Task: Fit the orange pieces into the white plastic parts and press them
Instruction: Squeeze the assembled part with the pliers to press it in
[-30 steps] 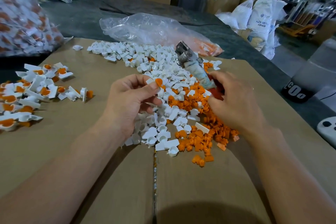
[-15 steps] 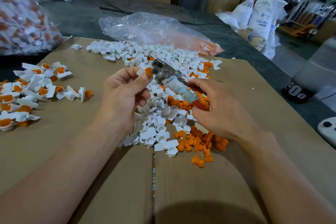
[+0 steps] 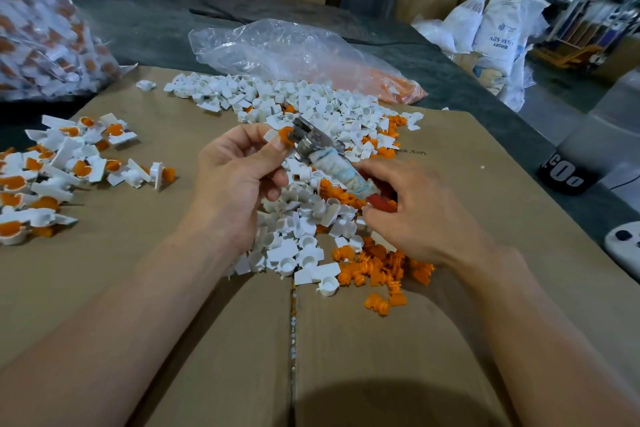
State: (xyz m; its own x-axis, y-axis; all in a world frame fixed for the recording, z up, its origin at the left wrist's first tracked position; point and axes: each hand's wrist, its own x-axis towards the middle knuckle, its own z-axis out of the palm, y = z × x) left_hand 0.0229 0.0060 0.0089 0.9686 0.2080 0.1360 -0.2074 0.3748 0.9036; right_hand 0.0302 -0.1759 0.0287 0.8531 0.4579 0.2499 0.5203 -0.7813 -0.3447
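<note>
My left hand (image 3: 239, 180) pinches a white plastic part (image 3: 270, 135) with an orange piece (image 3: 286, 134) seated in it, raised above the cardboard. My right hand (image 3: 415, 218) grips the red handle of a small hammer-like tool (image 3: 332, 163) with a cloth-wrapped shaft. Its metal head (image 3: 306, 135) touches the orange piece. Under both hands lie a heap of loose white parts (image 3: 298, 107) and a patch of loose orange pieces (image 3: 377, 267).
Assembled white-and-orange parts (image 3: 52, 170) are spread at the left of the cardboard sheet (image 3: 173, 288). A clear plastic bag (image 3: 294, 52) lies behind the heap, a bag of finished parts (image 3: 38, 28) stands far left. Dark table beyond; a controller (image 3: 623, 243) at right.
The tool's head swung left and down from upright above the heap onto the orange piece. My left hand lifted the part slightly and turned it toward the tool.
</note>
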